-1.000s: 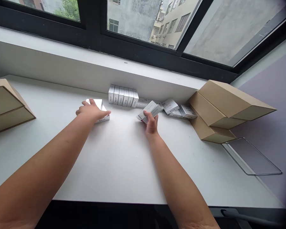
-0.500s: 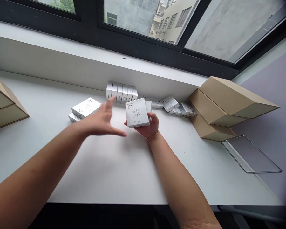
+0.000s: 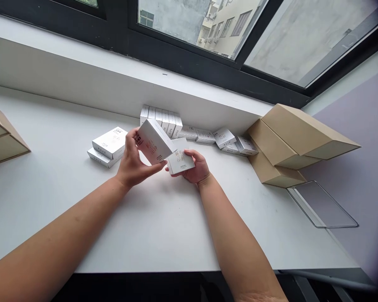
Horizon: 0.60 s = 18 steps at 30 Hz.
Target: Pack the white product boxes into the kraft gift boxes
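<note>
My left hand grips a small white printed box by its edges and holds it tilted above the table. Just right of it, my right hand is closed on a second white box, whose printed face is turned up toward me. The two boxes overlap in view near the middle; I cannot tell whether they touch. Left of my left hand lies a stack of two like boxes. Behind the held boxes, a row of several boxes stands on edge against the wall.
More white boxes lie along the wall to the right. Large tan cartons are stacked at the right, with a metal wire frame beside them. Other tan cartons stand at the left on the white table.
My left hand was open beside the boxes; it has taken the upper box from my right hand and tilted it leftward. My right hand keeps the other box.
</note>
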Each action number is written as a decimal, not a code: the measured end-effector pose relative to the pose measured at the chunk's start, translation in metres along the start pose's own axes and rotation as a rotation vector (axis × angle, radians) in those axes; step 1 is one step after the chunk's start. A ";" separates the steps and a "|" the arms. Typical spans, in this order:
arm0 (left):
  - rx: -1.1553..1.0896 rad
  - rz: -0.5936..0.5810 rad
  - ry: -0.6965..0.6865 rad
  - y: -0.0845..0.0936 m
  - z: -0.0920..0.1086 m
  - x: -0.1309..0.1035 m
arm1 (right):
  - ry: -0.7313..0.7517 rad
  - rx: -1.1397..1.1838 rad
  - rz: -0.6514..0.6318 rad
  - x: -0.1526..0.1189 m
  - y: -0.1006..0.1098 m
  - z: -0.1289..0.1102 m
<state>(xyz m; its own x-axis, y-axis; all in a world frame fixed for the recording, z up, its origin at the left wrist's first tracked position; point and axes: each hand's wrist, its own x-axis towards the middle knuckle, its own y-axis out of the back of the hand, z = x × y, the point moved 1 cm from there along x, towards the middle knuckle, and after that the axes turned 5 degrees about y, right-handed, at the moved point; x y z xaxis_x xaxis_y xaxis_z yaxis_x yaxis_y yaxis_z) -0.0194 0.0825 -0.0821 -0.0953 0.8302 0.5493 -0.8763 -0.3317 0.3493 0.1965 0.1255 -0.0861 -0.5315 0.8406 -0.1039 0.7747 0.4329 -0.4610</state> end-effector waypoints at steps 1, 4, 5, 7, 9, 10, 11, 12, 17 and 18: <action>0.012 0.028 -0.007 0.000 0.002 0.000 | 0.025 -0.005 0.075 0.002 0.001 0.000; 0.024 0.080 -0.012 0.000 0.007 -0.002 | 0.098 -0.001 0.257 0.006 0.005 0.001; 0.026 0.079 -0.010 -0.001 0.008 -0.003 | 0.117 0.002 0.282 0.007 0.006 0.001; 0.034 0.044 -0.012 -0.002 0.008 -0.005 | 0.130 -0.018 0.267 0.007 0.005 0.002; 0.049 -0.030 -0.021 -0.006 0.008 -0.008 | 0.116 -0.087 0.193 0.006 0.002 0.002; 0.064 -0.079 -0.017 -0.008 0.009 -0.010 | 0.109 -0.124 0.150 0.005 -0.001 0.003; 0.086 -0.138 -0.003 -0.010 0.010 -0.011 | 0.099 -0.156 0.111 0.004 -0.004 0.004; 0.115 -0.202 0.022 -0.013 0.010 -0.013 | 0.090 -0.182 0.081 0.004 -0.007 0.006; 0.242 -0.396 0.242 -0.020 0.010 -0.018 | 0.155 -0.412 0.084 0.002 -0.017 0.010; 0.247 -0.415 0.278 -0.020 0.010 -0.018 | 0.193 -0.494 0.132 0.001 -0.017 0.009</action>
<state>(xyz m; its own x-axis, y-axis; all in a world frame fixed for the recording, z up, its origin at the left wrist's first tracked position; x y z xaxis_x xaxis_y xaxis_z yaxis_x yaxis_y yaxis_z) 0.0051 0.0695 -0.0918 0.0842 0.9894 0.1185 -0.7330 -0.0190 0.6799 0.1794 0.1164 -0.0867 -0.3825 0.9225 0.0519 0.9239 0.3821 0.0185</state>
